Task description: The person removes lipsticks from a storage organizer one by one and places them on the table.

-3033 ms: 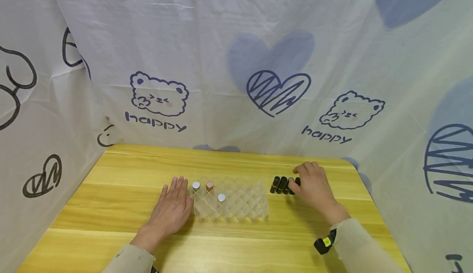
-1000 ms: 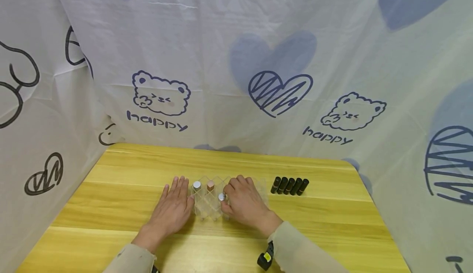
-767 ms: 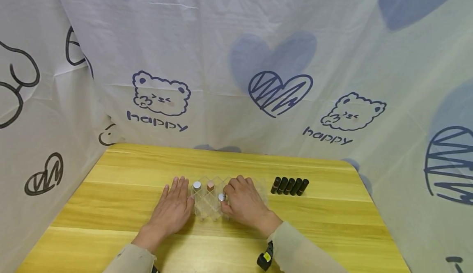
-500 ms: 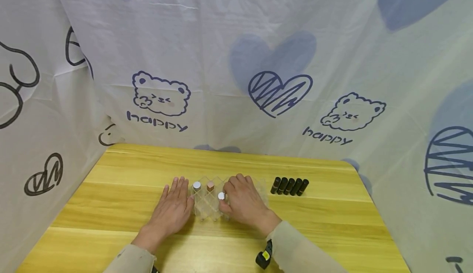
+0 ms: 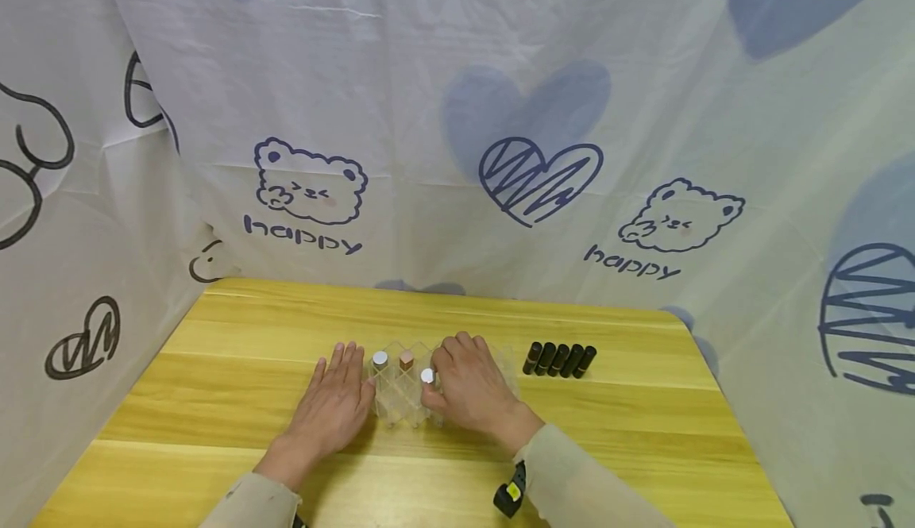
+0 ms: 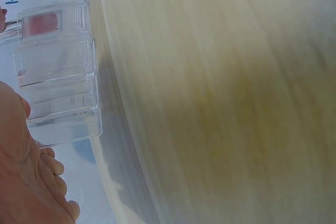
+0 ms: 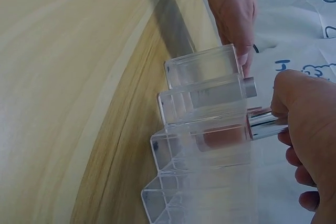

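A clear lipstick organizer [image 5: 403, 397] with diamond-shaped slots sits mid-table. My right hand [image 5: 468, 381] is over it, thumb and fingers pinching the silver cap of a lip gloss tube [image 7: 266, 124]. That tube's pink body [image 7: 223, 139] is still inside a slot, and its cap sticks out farther than the neighbouring silver cap [image 7: 250, 87]. My left hand [image 5: 334, 397] lies with straight fingers along the organizer's left end, thumb at its side wall. A silver-capped tube [image 5: 380, 359] and a brown-capped one [image 5: 406, 360] stand in the back row. My right hand hides several slots.
Several black lipstick tubes [image 5: 559, 360] lie side by side in a slanted row right of the organizer. The yellow wooden table [image 5: 214, 385] ends at a white printed cloth [image 5: 422, 218] behind, which also hangs at both sides.
My right hand has left the black tubes, moved left to the organizer and pinched the silver-capped lip gloss. Its cap has risen slightly. The left hand stays in place.
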`<move>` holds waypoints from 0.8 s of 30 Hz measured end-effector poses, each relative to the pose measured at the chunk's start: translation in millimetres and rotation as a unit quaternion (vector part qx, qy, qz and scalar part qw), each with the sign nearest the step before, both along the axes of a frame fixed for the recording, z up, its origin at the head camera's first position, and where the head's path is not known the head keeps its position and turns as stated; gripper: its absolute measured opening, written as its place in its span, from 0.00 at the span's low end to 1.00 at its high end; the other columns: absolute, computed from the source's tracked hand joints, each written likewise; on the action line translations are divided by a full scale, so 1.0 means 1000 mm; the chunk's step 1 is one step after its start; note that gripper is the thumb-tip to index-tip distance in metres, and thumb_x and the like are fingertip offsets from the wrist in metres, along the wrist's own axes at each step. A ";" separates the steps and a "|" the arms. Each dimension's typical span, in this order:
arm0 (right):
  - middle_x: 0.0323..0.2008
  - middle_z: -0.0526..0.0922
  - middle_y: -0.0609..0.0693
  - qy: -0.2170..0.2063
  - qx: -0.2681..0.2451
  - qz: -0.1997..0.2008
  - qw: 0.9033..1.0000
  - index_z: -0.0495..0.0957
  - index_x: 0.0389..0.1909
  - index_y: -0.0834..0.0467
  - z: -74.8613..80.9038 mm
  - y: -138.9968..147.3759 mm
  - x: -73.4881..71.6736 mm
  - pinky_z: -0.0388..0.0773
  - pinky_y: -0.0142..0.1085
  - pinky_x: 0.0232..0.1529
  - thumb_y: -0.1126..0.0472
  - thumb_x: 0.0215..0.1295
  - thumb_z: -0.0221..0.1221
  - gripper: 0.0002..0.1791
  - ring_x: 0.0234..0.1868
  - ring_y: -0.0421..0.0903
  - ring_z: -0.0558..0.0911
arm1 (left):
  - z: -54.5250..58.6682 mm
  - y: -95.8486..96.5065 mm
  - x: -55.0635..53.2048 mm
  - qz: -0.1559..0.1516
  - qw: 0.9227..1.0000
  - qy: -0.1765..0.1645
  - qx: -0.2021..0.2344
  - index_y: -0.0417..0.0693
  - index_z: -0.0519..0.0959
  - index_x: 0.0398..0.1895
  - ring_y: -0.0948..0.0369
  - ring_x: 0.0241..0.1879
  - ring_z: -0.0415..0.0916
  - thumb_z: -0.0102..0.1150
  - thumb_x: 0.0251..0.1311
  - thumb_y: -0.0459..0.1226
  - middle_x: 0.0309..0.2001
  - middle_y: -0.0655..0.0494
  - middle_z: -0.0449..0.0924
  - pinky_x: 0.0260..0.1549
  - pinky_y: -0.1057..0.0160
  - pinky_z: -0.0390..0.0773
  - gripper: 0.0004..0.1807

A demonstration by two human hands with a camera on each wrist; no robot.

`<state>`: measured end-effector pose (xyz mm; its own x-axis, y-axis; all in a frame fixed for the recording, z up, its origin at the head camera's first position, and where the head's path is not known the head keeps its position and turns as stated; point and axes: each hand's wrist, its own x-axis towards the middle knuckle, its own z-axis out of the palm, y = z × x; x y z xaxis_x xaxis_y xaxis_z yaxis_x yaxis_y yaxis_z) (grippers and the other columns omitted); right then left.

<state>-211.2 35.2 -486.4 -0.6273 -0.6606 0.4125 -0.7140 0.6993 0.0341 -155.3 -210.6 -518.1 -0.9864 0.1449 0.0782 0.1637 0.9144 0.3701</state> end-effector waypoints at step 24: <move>0.32 0.78 0.44 0.012 -0.030 0.021 0.999 0.81 0.31 0.54 0.031 0.000 0.000 0.71 0.36 0.39 0.51 0.60 0.65 0.10 0.35 0.44 0.72 | 0.000 -0.001 0.000 -0.001 1.000 0.000 -0.001 0.29 0.52 0.82 0.39 0.83 0.44 0.33 0.85 0.48 0.82 0.33 0.50 0.81 0.35 0.45 0.36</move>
